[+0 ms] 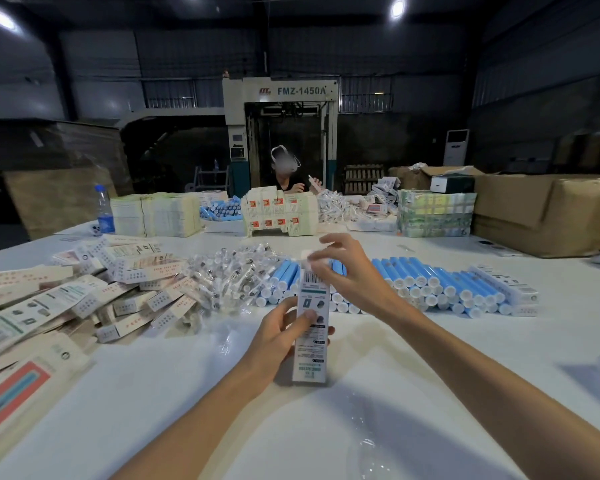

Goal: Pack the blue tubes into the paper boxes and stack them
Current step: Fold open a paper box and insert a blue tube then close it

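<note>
The right hand [350,275] is covering the top of the paper box [309,358], so its inside is not showing. The paper box is blocking some blue tubes [426,277] (its tiny print is looking blurry). Flat boxes [14,382] are running off the left edge.

Dim, glaring ceiling lamps [398,8], edges seemingly warped
</note>
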Available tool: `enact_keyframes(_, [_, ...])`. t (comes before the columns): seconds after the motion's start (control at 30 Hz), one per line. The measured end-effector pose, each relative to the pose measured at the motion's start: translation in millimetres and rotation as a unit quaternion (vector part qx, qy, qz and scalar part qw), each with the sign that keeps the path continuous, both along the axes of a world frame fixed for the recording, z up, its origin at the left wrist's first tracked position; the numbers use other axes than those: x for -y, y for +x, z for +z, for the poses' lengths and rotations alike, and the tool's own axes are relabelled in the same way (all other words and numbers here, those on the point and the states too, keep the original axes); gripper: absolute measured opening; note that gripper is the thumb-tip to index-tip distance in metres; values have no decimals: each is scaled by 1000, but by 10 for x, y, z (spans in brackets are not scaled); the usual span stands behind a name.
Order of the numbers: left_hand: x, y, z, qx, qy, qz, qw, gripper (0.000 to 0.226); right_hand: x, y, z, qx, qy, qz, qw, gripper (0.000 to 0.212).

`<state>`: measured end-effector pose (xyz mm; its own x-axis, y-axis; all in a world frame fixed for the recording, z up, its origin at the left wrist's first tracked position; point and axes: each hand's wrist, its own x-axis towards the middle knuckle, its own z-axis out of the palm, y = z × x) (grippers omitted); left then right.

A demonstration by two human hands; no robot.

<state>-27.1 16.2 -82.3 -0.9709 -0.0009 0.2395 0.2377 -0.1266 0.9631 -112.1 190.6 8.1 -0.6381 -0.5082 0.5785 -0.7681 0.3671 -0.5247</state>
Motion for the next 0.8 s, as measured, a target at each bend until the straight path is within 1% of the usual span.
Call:
enact_keyframes(0.1, [24,-17,-6,-11,-14,23,1000,33,-34,73,-220,32,-125,-4,992,28])
enact_keyframes(0.17, [34,-22,-5,-15,-18,36,999,35,-40,104,-361,65,-162,-9,985,33])
enact_keyframes(0.27, [41,-35,-5,-28,-11,50,998,42,-7,150,-492,108,-179,39,977,40])
enact_keyframes(0.33, [56,-33,5,-48,-4,59,997,59,29,174,-543,97,-189,62,975,43])
enact_keyframes(0.4, [71,-15,32,-78,-27,60,995,79,59,182,-560,95,-194,63,974,44])
enact_keyframes(0.47, [85,9,63,-104,-57,58,991,88,77,186,-575,108,-194,67,973,46])
enact_keyframes(0.6, [118,29,122,-118,-117,38,985,85,68,206,-576,126,-201,97,967,52])
enact_keyframes(0.8, [148,14,136,-135,-151,40,979,78,51,223,-552,117,-182,119,969,42])
